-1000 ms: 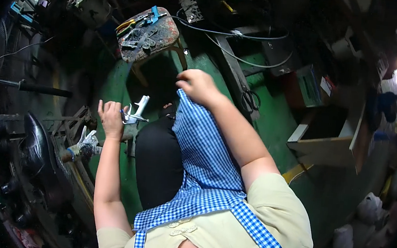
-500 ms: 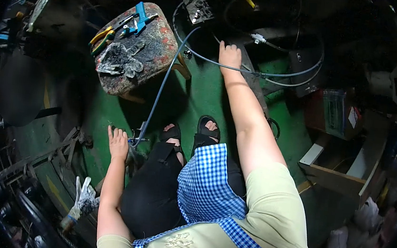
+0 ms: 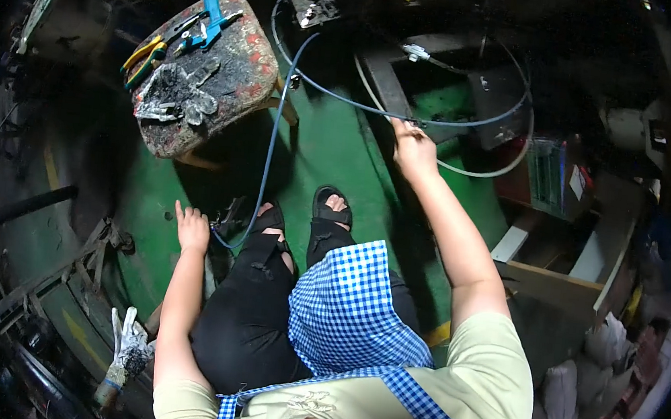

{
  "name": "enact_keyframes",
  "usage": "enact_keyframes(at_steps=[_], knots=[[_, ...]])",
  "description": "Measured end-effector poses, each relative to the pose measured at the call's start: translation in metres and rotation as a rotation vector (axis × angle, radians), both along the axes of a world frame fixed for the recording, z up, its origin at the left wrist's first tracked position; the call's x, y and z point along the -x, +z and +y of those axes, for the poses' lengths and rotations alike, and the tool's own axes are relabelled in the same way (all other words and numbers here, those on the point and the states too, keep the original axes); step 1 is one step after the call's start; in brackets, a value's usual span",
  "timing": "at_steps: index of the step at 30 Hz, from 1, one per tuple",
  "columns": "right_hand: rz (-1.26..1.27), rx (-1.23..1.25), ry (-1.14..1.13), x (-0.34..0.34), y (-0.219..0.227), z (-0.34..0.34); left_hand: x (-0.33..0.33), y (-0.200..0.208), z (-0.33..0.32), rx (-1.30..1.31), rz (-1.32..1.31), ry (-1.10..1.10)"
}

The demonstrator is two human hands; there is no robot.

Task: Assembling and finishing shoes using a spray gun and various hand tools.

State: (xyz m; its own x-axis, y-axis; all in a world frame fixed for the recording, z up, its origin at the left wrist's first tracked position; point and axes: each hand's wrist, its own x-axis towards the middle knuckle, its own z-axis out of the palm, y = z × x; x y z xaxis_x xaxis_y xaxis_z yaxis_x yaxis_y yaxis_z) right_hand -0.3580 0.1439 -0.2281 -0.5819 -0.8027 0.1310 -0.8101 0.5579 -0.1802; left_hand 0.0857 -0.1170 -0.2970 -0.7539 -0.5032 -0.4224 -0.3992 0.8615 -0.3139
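We count one bare left hand (image 3: 193, 232) near nine o'clock, one bare right hand (image 3: 416, 156) between one and two, and at least one long blue hose (image 3: 273, 140) spanning nine to two. Toward half past ten we see one worn, paint-flecked stool (image 3: 249, 60) bearing one blue-framed tool (image 3: 211, 24), one pair of yellow-and-green-handled pliers (image 3: 150, 59) and blackened pale gloves (image 3: 181, 98), their number unclear. We also find one white, dark-smudged glove (image 3: 129, 341) near eight, two black strapped sandals (image 3: 333, 213) by the dial's centre, and one blue-and-white checked apron (image 3: 352, 308) toward half past five.
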Motion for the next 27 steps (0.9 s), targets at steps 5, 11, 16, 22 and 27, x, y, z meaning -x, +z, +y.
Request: enact_keyframes(at_steps=[5,11,16,22,27], knots=[[0.097,0.130,0.025,0.010,-0.006,0.006,-0.015,0.003,-0.001,0.008,0.016,0.073],[0.030,0.240,-0.675,0.114,0.016,0.109,-0.023,-0.006,-0.009,0.044,-0.037,0.064],[-0.459,0.252,-1.208,0.184,-0.047,0.200,-0.033,-0.025,-0.002,0.053,-0.066,0.086],[-0.647,0.447,-1.451,0.184,-0.085,0.181,-0.035,-0.028,0.006,-0.052,-0.149,0.060],[-0.609,0.165,-1.384,0.192,-0.082,0.171,-0.054,-0.033,-0.006,-0.080,-0.035,0.164]])
